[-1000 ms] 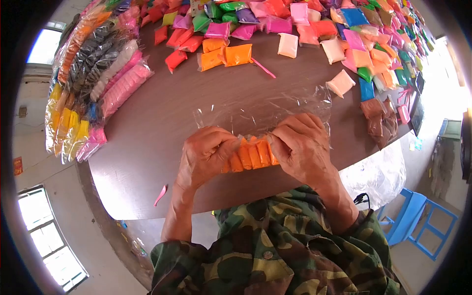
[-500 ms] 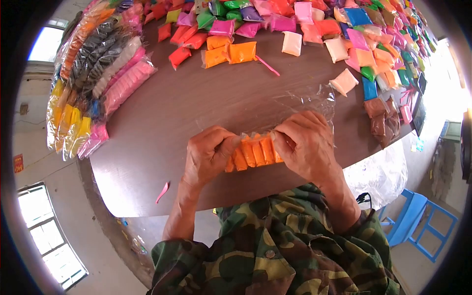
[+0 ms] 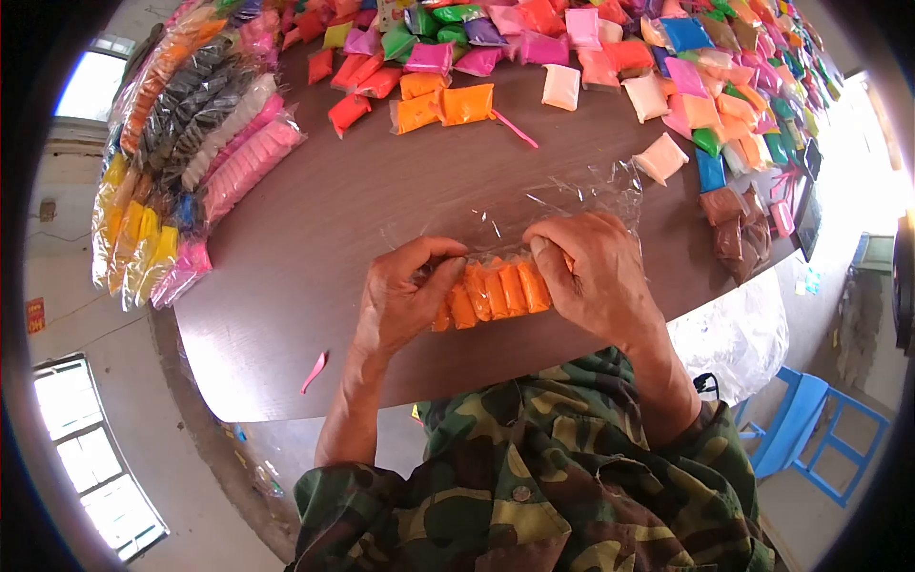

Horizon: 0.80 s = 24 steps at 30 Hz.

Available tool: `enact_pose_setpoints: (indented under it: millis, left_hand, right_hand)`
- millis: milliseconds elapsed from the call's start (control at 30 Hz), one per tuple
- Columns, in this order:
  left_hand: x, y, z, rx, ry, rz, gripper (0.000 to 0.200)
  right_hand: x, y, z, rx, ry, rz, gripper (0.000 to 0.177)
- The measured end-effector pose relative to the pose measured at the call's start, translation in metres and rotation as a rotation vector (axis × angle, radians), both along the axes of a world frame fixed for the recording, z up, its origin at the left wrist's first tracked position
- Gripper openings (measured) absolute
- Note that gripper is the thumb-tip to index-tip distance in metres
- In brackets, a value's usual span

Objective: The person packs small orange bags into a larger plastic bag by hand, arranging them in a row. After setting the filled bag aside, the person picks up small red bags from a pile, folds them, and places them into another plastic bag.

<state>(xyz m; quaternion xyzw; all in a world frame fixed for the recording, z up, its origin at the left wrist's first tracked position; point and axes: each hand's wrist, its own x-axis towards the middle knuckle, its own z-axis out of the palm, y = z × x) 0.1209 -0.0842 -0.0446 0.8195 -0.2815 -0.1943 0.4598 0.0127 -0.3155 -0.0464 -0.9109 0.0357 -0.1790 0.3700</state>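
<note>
A row of small orange packets (image 3: 498, 292) lies side by side near the table's front edge, inside a clear plastic bag (image 3: 621, 187). Thumb and fingers of my left hand (image 3: 396, 296) pinch the bag's film at the left end of the row. At the right end my right hand (image 3: 600, 281) is closed on the same film, its fingers covering the last packets. Loose, shiny film spreads over the table behind both hands.
Long bags of pink, black and yellow packets (image 3: 253, 157) lie at the left. Loose coloured packets (image 3: 467, 100) are heaped along the far side and right. A pink plastic tool (image 3: 315, 372) rests near the front left edge. A blue stool (image 3: 796, 424) stands at the right.
My left thumb and fingers have shifted slightly along the film. My right hand has turned a little, and more of the film's upper edge shows between the hands.
</note>
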Motion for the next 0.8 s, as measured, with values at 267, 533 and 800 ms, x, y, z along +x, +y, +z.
enact_pose_setpoints:
  millis: [267, 533, 800]
  left_hand:
    - [-0.004, -0.001, -0.004, -0.055, -0.015, 0.049, 0.015]
    - [-0.003, -0.001, -0.002, -0.052, 0.02, 0.059, 0.014]
    - [-0.01, 0.008, 0.0, -0.048, -0.287, 0.103, 0.015]
  right_hand:
    - [-0.002, 0.006, 0.003, -0.17, -0.081, -0.074, 0.016]
    - [-0.019, 0.051, 0.016, -0.292, -0.238, 0.055, 0.03]
    - [-0.022, 0.072, -0.011, -0.3, -0.121, 0.101, 0.039]
